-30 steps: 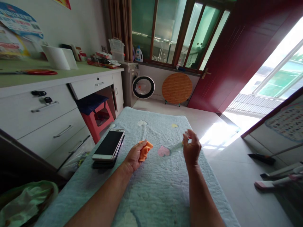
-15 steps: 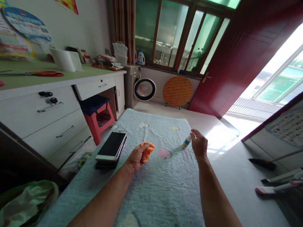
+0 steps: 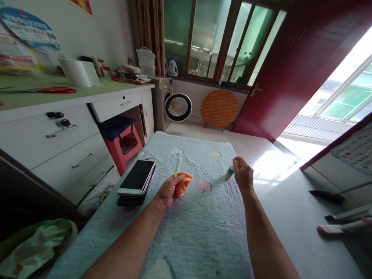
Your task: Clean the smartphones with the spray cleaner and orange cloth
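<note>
An orange cloth [image 3: 183,183] is pinched between the thumb and fingers of my left hand [image 3: 169,190], just above the middle of the table. My right hand [image 3: 244,175] is closed round the top of a small white bottle [image 3: 229,171] with a blue and yellow label, near the right edge. The bottle's upper end is partly hidden by my fingers. A white phone with a dark screen [image 3: 138,176] lies on top of at least one dark phone [image 3: 132,200], left of my left hand. Everything is over a pale blue quilted cloth [image 3: 200,221] covering the table.
A desk [image 3: 116,90] with drawers runs along the left, with a red stool [image 3: 123,145] partly under it. A bin with a bag [image 3: 37,248] stands at lower left. Farther off are a washing machine with its door open [image 3: 178,107] and a round wooden tabletop [image 3: 219,108].
The view has shifted slightly. The orange cloth is spread a little wider in my left hand. My right hand keeps its hold on the bottle in nearly the same place.
</note>
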`<state>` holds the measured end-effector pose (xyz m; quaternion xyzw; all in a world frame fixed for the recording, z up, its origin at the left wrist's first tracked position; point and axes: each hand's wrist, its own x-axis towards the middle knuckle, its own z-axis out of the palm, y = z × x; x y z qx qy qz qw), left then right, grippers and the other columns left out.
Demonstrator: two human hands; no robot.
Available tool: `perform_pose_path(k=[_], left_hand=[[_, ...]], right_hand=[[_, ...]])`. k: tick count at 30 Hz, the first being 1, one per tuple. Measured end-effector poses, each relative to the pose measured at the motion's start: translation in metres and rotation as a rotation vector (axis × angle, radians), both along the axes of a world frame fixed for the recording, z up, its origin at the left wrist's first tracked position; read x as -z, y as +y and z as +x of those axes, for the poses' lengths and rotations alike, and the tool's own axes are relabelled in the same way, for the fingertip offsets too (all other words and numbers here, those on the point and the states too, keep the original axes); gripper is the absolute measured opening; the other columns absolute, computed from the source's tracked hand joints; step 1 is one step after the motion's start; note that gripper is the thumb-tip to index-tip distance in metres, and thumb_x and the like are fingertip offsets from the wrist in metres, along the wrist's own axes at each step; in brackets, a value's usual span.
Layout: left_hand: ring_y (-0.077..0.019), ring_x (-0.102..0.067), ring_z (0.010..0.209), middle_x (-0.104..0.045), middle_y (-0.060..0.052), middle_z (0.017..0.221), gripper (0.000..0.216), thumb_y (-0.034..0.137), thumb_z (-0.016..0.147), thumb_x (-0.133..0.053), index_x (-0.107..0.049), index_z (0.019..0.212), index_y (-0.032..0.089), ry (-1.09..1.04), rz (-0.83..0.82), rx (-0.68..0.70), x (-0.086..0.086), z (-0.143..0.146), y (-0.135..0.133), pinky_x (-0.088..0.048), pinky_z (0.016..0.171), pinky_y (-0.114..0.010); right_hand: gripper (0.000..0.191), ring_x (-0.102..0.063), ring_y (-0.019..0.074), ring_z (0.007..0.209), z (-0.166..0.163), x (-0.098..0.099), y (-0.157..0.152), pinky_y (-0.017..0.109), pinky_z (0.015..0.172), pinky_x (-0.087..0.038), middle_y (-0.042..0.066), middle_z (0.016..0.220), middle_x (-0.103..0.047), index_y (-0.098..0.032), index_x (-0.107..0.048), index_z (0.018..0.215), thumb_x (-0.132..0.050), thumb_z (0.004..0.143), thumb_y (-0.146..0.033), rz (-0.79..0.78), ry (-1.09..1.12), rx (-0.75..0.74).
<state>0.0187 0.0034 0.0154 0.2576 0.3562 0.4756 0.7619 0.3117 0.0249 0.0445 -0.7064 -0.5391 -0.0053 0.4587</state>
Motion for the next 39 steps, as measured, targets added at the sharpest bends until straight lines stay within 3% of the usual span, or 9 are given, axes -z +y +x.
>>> perform_pose_path(k=[10,16,19,21,24,26,30,34,39], left_hand=[[-0.0209,-0.072,0.082,-0.074,-0.012,0.098,0.023,0.010,0.080,-0.061,-0.068,0.102,0.011,-0.134,-0.065,-0.031,0.003,0.005,0.001,-0.058,0.073,-0.029],[-0.0221,-0.072,0.085,-0.073,-0.013,0.102,0.027,0.010,0.080,-0.063,-0.068,0.106,0.011,-0.140,-0.066,-0.004,0.004,0.006,0.001,-0.059,0.075,-0.031],[-0.0217,-0.072,0.086,-0.073,-0.013,0.102,0.028,0.011,0.080,-0.063,-0.068,0.108,0.012,-0.150,-0.046,0.016,0.004,0.005,0.000,-0.058,0.076,-0.031],[-0.0217,-0.072,0.085,-0.073,-0.013,0.102,0.028,0.010,0.079,-0.064,-0.068,0.107,0.012,-0.154,-0.033,0.033,0.003,0.006,-0.001,-0.058,0.076,-0.032],[-0.0212,-0.071,0.082,-0.073,-0.013,0.099,0.026,0.010,0.079,-0.065,-0.069,0.104,0.012,-0.141,-0.018,0.063,0.001,0.008,-0.004,-0.057,0.075,-0.031],[-0.0203,-0.071,0.078,-0.073,-0.012,0.095,0.022,0.011,0.078,-0.068,-0.069,0.100,0.011,-0.115,-0.005,0.076,0.001,0.010,-0.006,-0.056,0.073,-0.030],[-0.0180,-0.068,0.073,-0.073,-0.008,0.088,0.023,0.019,0.074,-0.076,-0.069,0.095,0.012,-0.030,0.086,0.082,-0.001,0.013,-0.010,-0.053,0.071,-0.027],[-0.0149,-0.064,0.071,-0.069,-0.002,0.079,0.030,0.032,0.068,-0.081,-0.069,0.088,0.014,0.087,0.236,0.039,-0.001,0.015,-0.011,-0.049,0.066,-0.022],[-0.0114,-0.056,0.060,-0.063,0.000,0.069,0.036,0.047,0.072,-0.077,-0.064,0.078,0.014,0.189,0.294,0.007,0.000,0.018,-0.013,-0.045,0.056,-0.020]], right_hand=[[0.034,-0.067,0.0196,0.075,0.001,0.005,0.001,0.031,0.074,-0.050,0.007,0.084,-0.072,-0.018,-0.066,0.100,-0.046,0.084,-0.040,0.011,0.083,0.011],[0.042,-0.068,0.0203,0.079,0.005,0.008,0.002,0.035,0.078,-0.053,0.009,0.095,-0.072,-0.017,-0.061,0.116,-0.049,0.081,-0.037,0.036,0.118,-0.010],[0.052,-0.065,0.0237,0.095,0.005,0.001,-0.005,0.041,0.083,-0.053,0.013,0.113,-0.067,-0.017,-0.055,0.125,-0.055,0.077,-0.036,0.107,0.032,-0.008],[0.053,-0.061,0.0265,0.106,-0.003,-0.008,-0.015,0.044,0.085,-0.052,0.016,0.123,-0.062,-0.016,-0.055,0.125,-0.058,0.076,-0.037,0.211,-0.025,0.024],[0.043,-0.062,0.0236,0.098,-0.034,-0.018,-0.035,0.041,0.083,-0.053,0.014,0.113,-0.065,-0.017,-0.057,0.120,-0.057,0.081,-0.035,0.289,0.077,-0.011],[0.034,-0.064,0.0209,0.089,-0.062,-0.016,-0.044,0.040,0.082,-0.053,0.011,0.104,-0.068,-0.019,-0.061,0.111,-0.057,0.083,-0.037,0.125,0.208,-0.236],[0.051,-0.064,0.0205,0.092,-0.112,0.009,-0.051,0.035,0.078,-0.053,0.008,0.105,-0.067,-0.021,-0.057,0.117,-0.071,0.072,-0.041,-0.221,0.632,-0.555],[0.049,-0.061,0.0152,0.071,-0.134,0.028,-0.054,0.028,0.066,-0.049,-0.001,0.078,-0.064,-0.020,-0.058,0.110,-0.076,0.068,-0.041,-0.352,0.939,-0.727],[0.031,-0.051,0.0116,0.061,-0.137,0.027,-0.061,0.023,0.056,-0.041,-0.002,0.070,-0.058,-0.017,-0.064,0.084,-0.077,0.066,-0.039,-0.421,1.016,-0.823]])
